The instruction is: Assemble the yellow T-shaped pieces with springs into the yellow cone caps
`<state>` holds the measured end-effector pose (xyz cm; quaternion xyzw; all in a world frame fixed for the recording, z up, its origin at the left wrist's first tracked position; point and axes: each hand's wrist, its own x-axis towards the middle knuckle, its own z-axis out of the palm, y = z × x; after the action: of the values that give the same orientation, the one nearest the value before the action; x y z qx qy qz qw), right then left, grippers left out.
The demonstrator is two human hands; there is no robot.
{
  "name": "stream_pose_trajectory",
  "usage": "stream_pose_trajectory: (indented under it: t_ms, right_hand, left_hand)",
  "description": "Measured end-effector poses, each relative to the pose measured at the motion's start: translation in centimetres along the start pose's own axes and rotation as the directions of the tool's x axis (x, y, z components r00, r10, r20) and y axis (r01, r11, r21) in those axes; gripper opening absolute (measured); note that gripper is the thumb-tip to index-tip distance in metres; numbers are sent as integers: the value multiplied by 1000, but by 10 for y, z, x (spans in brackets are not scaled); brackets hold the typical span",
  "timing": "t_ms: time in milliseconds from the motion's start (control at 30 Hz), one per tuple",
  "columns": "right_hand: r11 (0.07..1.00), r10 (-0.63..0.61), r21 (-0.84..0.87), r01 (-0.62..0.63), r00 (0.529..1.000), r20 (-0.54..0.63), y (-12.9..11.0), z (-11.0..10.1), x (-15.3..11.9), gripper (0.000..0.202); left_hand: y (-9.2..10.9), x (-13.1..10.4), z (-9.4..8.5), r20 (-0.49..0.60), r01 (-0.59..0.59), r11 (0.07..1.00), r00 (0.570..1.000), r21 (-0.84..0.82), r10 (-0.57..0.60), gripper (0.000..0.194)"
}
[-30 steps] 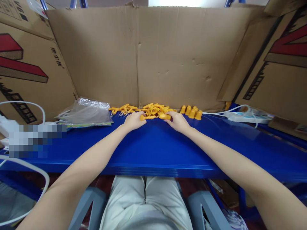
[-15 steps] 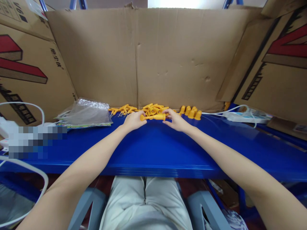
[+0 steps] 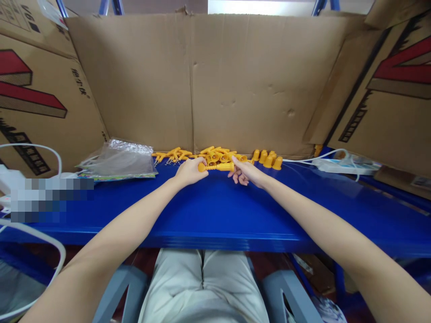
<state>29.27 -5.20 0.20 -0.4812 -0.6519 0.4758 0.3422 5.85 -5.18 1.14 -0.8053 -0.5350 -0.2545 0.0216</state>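
My left hand (image 3: 192,172) is closed round the left end of a yellow plastic piece (image 3: 219,167), which lies level above the blue table. At the piece's wide right end is my right hand (image 3: 244,172), its thumb and fingers at the rim and the other fingers spread loosely below. Behind the hands lies a pile of yellow cone-shaped parts (image 3: 214,157). To its left are yellow branched parts (image 3: 174,154) with small metal bits in front. Several yellow caps (image 3: 268,159) stand upright right of the pile.
Clear plastic bags (image 3: 123,158) lie on the left of the blue table (image 3: 215,211). A white power strip (image 3: 346,165) with a cable sits at the right. A tall cardboard sheet (image 3: 252,85) stands along the back, with printed boxes on both sides.
My right hand has turned, and its lower fingers now show below the piece's right end. The piece has shifted slightly right and towards me with my left hand.
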Motion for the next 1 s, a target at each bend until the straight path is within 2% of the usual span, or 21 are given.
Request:
stream_pose_trajectory:
  t_ms: [67, 133, 233, 267, 367, 733, 1000]
  right_hand:
    - [999, -36, 13, 36, 999, 33, -2, -2, -1, 52]
    - [992, -126, 27, 125, 991, 38, -2, -5, -2, 35]
    - [976, -218, 19, 218, 976, 0, 0, -6, -2, 51]
    - [975, -221, 21, 221, 975, -6, 1, -5, -2, 49]
    - [980, -194, 41, 194, 981, -12, 1, -3, -2, 39]
    - [985, -137, 102, 137, 991, -9, 1, -1, -3, 28]
    - [984, -42, 174, 43, 999, -10, -5, 2, -7, 14]
  left_hand:
    - [-1, 1, 1, -6, 17, 1000, 1000, -19, -18, 33]
    - [-2, 2, 1, -20, 38, 999, 999, -27, -38, 35]
    - [-4, 3, 1, -24, 45, 999, 999, -31, -46, 36]
    - [-4, 3, 1, -22, 40, 999, 999, -30, -40, 36]
    - [-4, 3, 0, -24, 9, 1000, 1000, -13, -9, 35]
    - [-6, 3, 3, -51, -25, 999, 998, 43, 27, 42]
    - [-4, 2, 0, -32, -30, 999, 999, 25, 31, 47]
